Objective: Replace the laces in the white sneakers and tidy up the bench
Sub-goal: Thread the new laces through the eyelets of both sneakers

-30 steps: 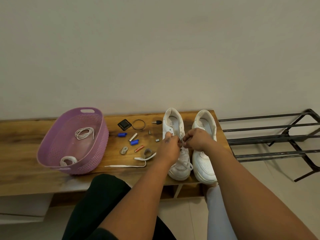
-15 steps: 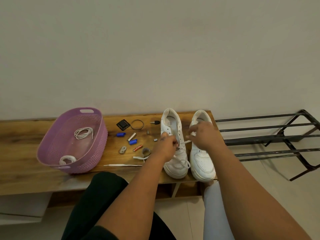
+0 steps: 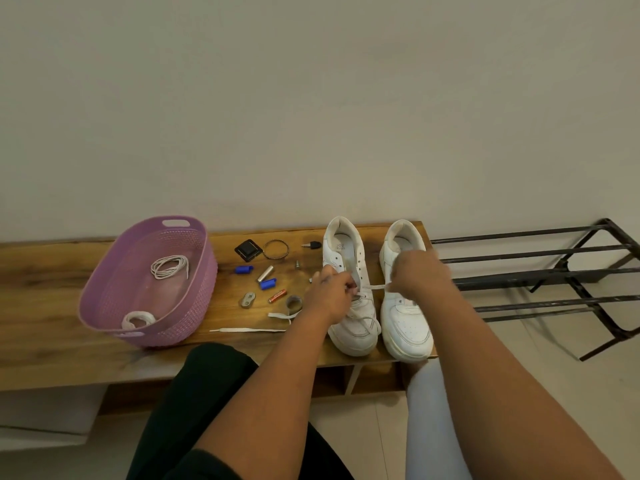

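Two white sneakers stand side by side at the right end of the wooden bench [image 3: 52, 341]. My left hand [image 3: 332, 294] is on the left sneaker [image 3: 353, 323] and pinches at its eyelets. My right hand [image 3: 417, 273] hovers over the right sneaker [image 3: 407, 323] and pinches the end of a white lace [image 3: 374, 287] stretched taut from the left shoe. The other lace end [image 3: 249, 329] trails flat across the bench to the left.
A purple basket [image 3: 194, 306] on the left holds two coiled white laces. Small items lie between the basket and the shoes: a black square, a ring, a key, blue clips, a battery, metal bits. A black metal rack [image 3: 536, 278] stands to the right.
My right hand has pulled the lace out to the right, from over the left sneaker to above the right one. The trailing lace end on the bench has straightened.
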